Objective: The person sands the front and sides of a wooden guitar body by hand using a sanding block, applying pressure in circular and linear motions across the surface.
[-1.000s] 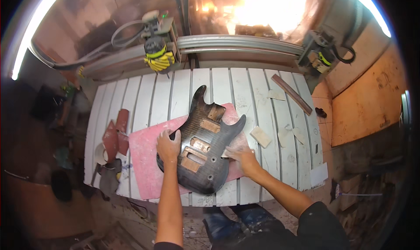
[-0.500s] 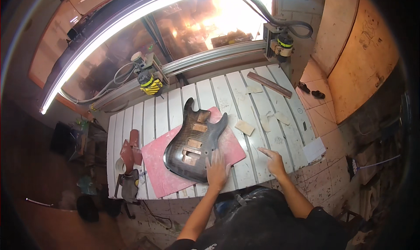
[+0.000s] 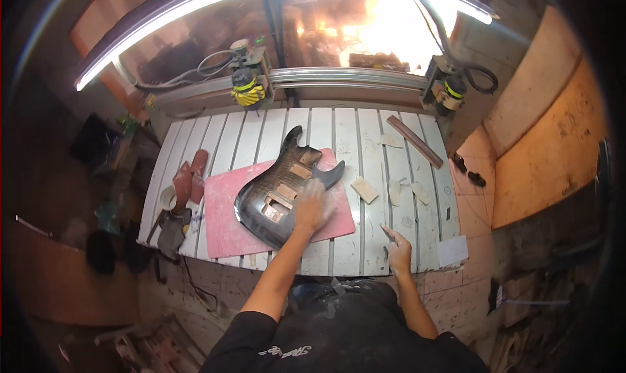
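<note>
While one dark guitar body (image 3: 259, 203) lies face up on one pink mat (image 3: 225, 223) near the middle of the white slatted counter (image 3: 261, 120), I count two hands at work: the left hand (image 3: 312, 207) and the right hand (image 3: 399, 250). To the right of the mat are one tan block (image 3: 364, 190), three pale sheets, one long brown bar (image 3: 415, 141) and one white paper (image 3: 452, 250); at the left end sit several red-brown sheets (image 3: 183, 179), overlapping so that I cannot count them surely.

The left forearm slants up and rightward, and its hand is flat and open over the guitar's right side, fingers away from the person, thumb apart; blur keeps me from telling whether it touches. The right forearm rises nearly upright, its hand near the counter's front edge, well apart from the guitar, forefinger stretched out leftward and away; I cannot tell whether it pinches anything.

The guitar's rounded end comes near the mat's front border, which lies close to the counter's front edge. Open slats stretch from its horns to the far edge, and more show between mat and right hand.
</note>
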`<state>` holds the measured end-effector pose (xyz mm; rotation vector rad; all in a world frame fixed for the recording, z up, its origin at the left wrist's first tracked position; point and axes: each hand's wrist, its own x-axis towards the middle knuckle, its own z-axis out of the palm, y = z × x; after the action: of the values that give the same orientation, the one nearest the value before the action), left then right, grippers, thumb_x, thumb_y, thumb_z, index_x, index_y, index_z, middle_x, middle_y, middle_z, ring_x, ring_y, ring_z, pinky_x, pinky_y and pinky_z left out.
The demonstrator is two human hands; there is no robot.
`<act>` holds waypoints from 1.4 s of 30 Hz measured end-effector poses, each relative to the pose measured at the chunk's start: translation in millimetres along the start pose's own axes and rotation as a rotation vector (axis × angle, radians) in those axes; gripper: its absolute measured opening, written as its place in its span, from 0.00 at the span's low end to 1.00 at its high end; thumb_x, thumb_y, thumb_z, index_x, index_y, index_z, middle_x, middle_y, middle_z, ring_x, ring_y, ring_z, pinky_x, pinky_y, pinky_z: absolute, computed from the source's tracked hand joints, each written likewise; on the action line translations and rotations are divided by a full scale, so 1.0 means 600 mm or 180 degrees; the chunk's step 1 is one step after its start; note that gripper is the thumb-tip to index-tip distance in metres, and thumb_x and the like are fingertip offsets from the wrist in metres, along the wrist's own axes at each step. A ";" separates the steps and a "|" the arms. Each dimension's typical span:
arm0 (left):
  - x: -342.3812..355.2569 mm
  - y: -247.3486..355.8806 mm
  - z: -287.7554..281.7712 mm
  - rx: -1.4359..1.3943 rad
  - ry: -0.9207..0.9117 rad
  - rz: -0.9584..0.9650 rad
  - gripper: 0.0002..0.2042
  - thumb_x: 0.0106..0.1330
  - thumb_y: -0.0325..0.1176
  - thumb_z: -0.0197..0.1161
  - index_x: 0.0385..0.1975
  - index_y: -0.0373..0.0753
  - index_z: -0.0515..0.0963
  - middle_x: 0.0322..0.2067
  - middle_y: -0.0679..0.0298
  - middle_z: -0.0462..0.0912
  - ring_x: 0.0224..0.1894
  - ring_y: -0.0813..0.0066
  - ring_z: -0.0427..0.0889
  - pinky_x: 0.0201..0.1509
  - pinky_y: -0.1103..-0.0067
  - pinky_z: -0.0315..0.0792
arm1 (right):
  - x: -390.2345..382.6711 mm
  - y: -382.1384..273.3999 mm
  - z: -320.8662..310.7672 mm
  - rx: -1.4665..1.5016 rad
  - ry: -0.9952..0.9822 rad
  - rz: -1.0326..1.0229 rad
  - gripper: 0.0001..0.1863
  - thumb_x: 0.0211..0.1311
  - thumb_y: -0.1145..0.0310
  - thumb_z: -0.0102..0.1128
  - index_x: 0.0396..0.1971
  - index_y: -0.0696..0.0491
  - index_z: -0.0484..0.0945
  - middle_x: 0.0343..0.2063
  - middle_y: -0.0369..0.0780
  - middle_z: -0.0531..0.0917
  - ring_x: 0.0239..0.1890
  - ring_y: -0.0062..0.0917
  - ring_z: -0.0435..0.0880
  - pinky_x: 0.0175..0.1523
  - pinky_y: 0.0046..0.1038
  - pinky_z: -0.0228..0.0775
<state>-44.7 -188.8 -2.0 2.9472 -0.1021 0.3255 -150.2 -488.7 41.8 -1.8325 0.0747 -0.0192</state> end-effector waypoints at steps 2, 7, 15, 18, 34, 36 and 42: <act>-0.032 0.007 0.012 0.0029 -0.0717 0.1058 0.45 0.71 0.63 0.57 0.76 0.30 0.62 0.78 0.46 0.62 0.82 0.50 0.55 0.83 0.52 0.48 | 0.003 0.007 0.010 0.0139 -0.0072 0.0112 0.31 0.54 0.87 0.41 0.58 0.66 0.83 0.56 0.50 0.88 0.64 0.35 0.84 0.75 0.32 0.66; -0.160 0.011 -0.025 -0.0555 -0.0381 0.0539 0.44 0.70 0.61 0.60 0.75 0.31 0.64 0.78 0.47 0.62 0.82 0.50 0.55 0.83 0.53 0.49 | 0.029 0.015 -0.005 -0.0133 -0.0120 0.0235 0.29 0.57 0.84 0.45 0.59 0.66 0.83 0.56 0.49 0.88 0.63 0.34 0.84 0.73 0.31 0.67; -0.338 -0.119 -0.083 -0.0463 0.0003 -0.1417 0.40 0.71 0.53 0.64 0.74 0.29 0.65 0.76 0.42 0.63 0.79 0.43 0.58 0.81 0.50 0.50 | 0.072 0.013 0.006 -0.0162 -0.0040 0.0429 0.26 0.63 0.80 0.52 0.61 0.65 0.81 0.54 0.45 0.88 0.58 0.31 0.85 0.67 0.29 0.70; -0.331 -0.110 -0.102 -0.0883 0.0305 -0.1743 0.35 0.72 0.47 0.64 0.71 0.27 0.69 0.71 0.38 0.69 0.77 0.39 0.62 0.81 0.53 0.53 | 0.091 0.005 0.028 0.0039 -0.0025 0.0767 0.24 0.65 0.76 0.55 0.61 0.63 0.82 0.52 0.44 0.88 0.55 0.29 0.85 0.63 0.29 0.73; -0.197 0.030 -0.109 -0.4803 0.0371 -0.1766 0.08 0.73 0.29 0.70 0.43 0.31 0.82 0.38 0.65 0.89 0.38 0.81 0.86 0.42 0.81 0.79 | 0.272 0.061 0.138 -0.1834 -0.0268 -0.1441 0.19 0.58 0.63 0.74 0.49 0.52 0.87 0.48 0.46 0.88 0.52 0.42 0.86 0.61 0.41 0.76; -0.213 0.006 -0.127 -0.4712 0.0309 -0.1897 0.08 0.73 0.29 0.69 0.45 0.31 0.81 0.39 0.64 0.88 0.38 0.80 0.87 0.43 0.81 0.80 | 0.266 0.050 0.149 -0.2298 0.0026 -0.1380 0.21 0.57 0.62 0.74 0.51 0.51 0.85 0.50 0.46 0.87 0.55 0.43 0.84 0.63 0.42 0.75; -0.213 -0.001 -0.135 -0.5458 0.0201 -0.2132 0.14 0.73 0.28 0.67 0.54 0.30 0.77 0.47 0.59 0.87 0.46 0.77 0.87 0.50 0.78 0.82 | 0.306 0.093 0.089 -0.2461 -0.0542 -0.0576 0.29 0.58 0.65 0.71 0.62 0.50 0.78 0.57 0.45 0.83 0.57 0.42 0.83 0.63 0.42 0.76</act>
<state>-185.9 -167.3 47.6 1.1525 0.3988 0.0904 33.4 -463.0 -30.7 -2.5994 -0.2365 0.0452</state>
